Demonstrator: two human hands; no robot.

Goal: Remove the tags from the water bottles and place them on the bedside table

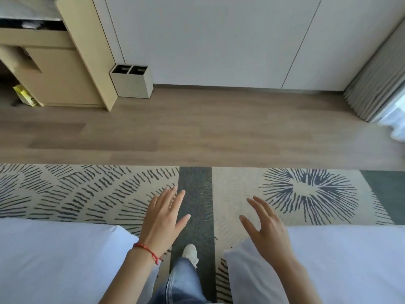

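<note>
Bare of any load, the left hand (pixel 165 212) at 7 o'clock and the right hand (pixel 266 227) at 5 o'clock hover with fingers spread and relaxed, pointing toward 12, above the patterned rug (pixel 87 194). White beds (pixel 54 260) flank them. No water bottles or tags can be made out; the wooden cabinet (pixel 65 80) at 10 o'clock is cut off by the frame edge.

Bare forearms, a thin red braided string bracelet (pixel 147 251) on the left wrist, faded blue denim jeans (pixel 178 284), one white sneaker (pixel 190 253).
</note>
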